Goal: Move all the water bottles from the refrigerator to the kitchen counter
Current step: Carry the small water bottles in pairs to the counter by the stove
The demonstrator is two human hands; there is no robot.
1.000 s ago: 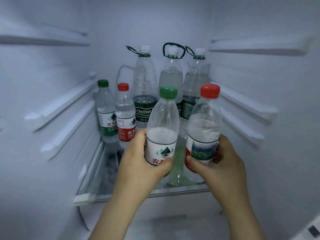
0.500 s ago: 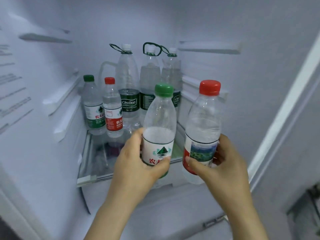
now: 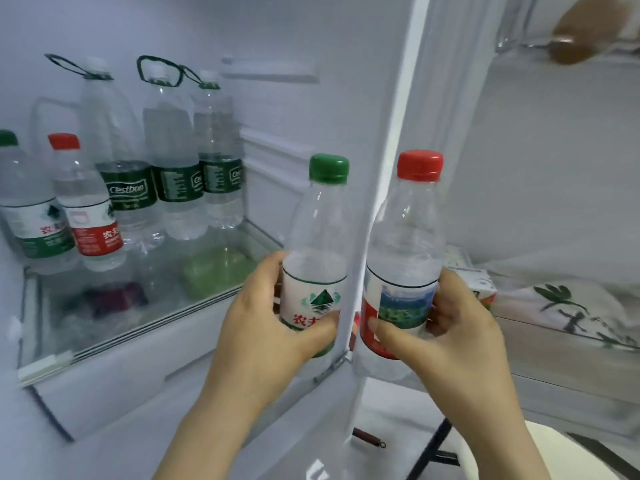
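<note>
My left hand (image 3: 266, 317) grips a small green-capped water bottle (image 3: 318, 237) upright, in front of the fridge's right edge. My right hand (image 3: 457, 327) holds a small red-capped water bottle (image 3: 405, 244) beside it, just outside the fridge. On the glass shelf (image 3: 114, 323) inside stand a small green-capped bottle (image 3: 27, 216), a small red-capped bottle (image 3: 86, 209) and three tall Cestbon bottles (image 3: 124, 161) with green carry loops at the back.
The fridge's white door frame (image 3: 391, 168) runs upright between the two held bottles. To the right, door shelves hold a small carton (image 3: 481, 282) and a leaf-patterned packet (image 3: 568, 306). A brown object (image 3: 585, 32) lies on the upper door shelf. A drawer sits below the glass shelf.
Both hands have drawn the two bottles out of the fridge and to the right. The view has swung right, bringing the door shelves into sight.
</note>
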